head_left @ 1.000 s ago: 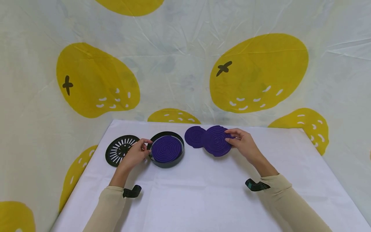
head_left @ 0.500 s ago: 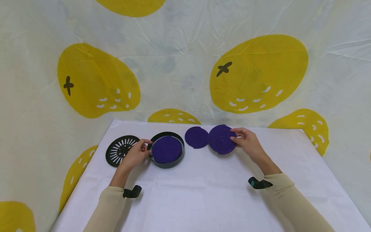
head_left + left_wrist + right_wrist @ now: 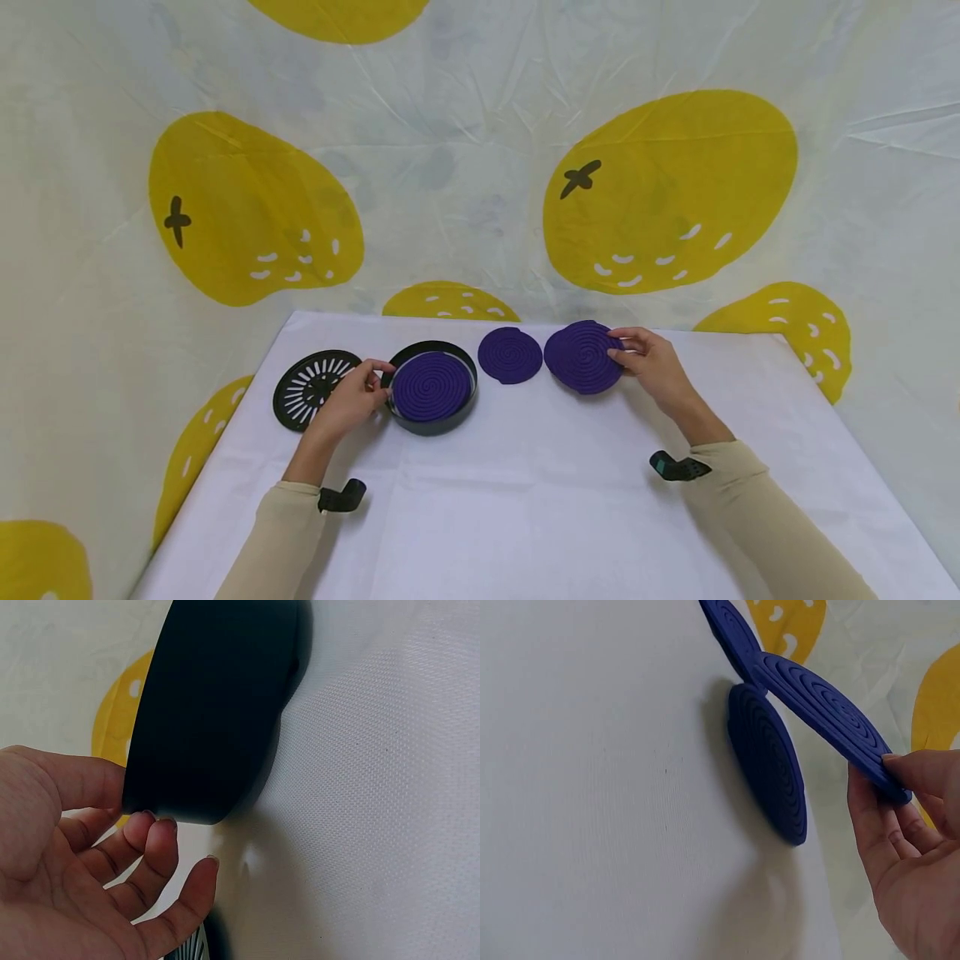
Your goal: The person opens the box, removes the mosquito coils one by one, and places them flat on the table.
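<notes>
My right hand [image 3: 651, 367] pinches the edge of a purple spiral-grooved coaster [image 3: 832, 712] between thumb and fingers. In the right wrist view it is tilted above a second purple coaster [image 3: 769, 765] lying on the table. Further left, another purple coaster [image 3: 510, 356] lies flat near the back edge. My left hand [image 3: 356, 398] grips the left side of a round black holder [image 3: 431, 427], thumb and fingertips at its rim [image 3: 214, 712]. Inside that holder rests a purple coaster [image 3: 431, 385].
A black slotted disc [image 3: 300, 392] lies at the left, partly hidden behind my left hand. White cloth covers the table [image 3: 480, 517]. Behind its back edge hangs a pale curtain [image 3: 457, 167] with yellow fruit shapes.
My right hand has carried its coaster right and slightly back, away from the coaster it overlapped in the head view. My left hand and the black holder have stayed in place.
</notes>
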Tool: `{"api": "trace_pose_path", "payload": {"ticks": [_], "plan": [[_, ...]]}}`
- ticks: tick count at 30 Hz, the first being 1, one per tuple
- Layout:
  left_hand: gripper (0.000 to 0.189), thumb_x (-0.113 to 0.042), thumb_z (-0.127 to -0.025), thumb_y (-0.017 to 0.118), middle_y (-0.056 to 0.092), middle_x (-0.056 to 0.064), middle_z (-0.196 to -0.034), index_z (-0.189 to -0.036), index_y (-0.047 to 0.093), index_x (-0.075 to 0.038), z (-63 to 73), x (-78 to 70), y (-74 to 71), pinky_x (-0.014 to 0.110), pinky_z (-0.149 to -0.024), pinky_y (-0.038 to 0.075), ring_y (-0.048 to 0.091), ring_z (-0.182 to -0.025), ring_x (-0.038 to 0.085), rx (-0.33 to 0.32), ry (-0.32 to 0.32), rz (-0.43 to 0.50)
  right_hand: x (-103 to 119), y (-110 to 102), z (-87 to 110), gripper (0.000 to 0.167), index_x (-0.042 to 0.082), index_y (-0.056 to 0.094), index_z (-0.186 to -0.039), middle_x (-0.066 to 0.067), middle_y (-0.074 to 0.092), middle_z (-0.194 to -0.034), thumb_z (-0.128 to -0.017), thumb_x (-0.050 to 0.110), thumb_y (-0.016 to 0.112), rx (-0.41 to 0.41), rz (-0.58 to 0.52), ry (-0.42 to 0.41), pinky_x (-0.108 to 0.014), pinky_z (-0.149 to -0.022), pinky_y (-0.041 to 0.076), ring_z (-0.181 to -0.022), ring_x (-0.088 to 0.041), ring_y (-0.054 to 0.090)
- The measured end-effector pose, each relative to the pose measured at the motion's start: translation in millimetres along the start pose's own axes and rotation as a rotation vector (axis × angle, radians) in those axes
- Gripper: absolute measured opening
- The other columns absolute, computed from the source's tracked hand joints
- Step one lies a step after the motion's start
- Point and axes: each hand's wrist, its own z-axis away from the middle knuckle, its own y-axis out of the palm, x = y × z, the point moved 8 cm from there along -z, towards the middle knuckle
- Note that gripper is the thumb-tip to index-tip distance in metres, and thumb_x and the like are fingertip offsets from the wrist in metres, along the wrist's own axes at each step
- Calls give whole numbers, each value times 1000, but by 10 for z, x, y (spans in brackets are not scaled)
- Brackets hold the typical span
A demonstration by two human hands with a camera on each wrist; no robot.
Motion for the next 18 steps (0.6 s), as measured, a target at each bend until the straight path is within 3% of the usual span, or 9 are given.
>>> {"api": "trace_pose_path", "payload": {"ticks": [12, 18], "plan": [[41, 0, -94, 64, 47, 7, -91, -134, 55, -3, 11, -34, -9, 29, -61, 42, 49, -76, 18, -2, 10, -2, -240, -255, -89, 43, -4, 52, -139, 5, 67, -99, -98, 4, 64, -50, -56, 28, -25, -75, 59, -84, -2, 65], [41, -1, -94, 64, 48, 6, -91, -134, 55, -4, 8, -17, -8, 29, -61, 42, 49, -76, 18, 2, 0, -2, -262, -346, -81, 42, -3, 54, -137, 10, 66, -93, -98, 9, 66, -65, -70, 24, -22, -73, 58, -82, -2, 64]]}}
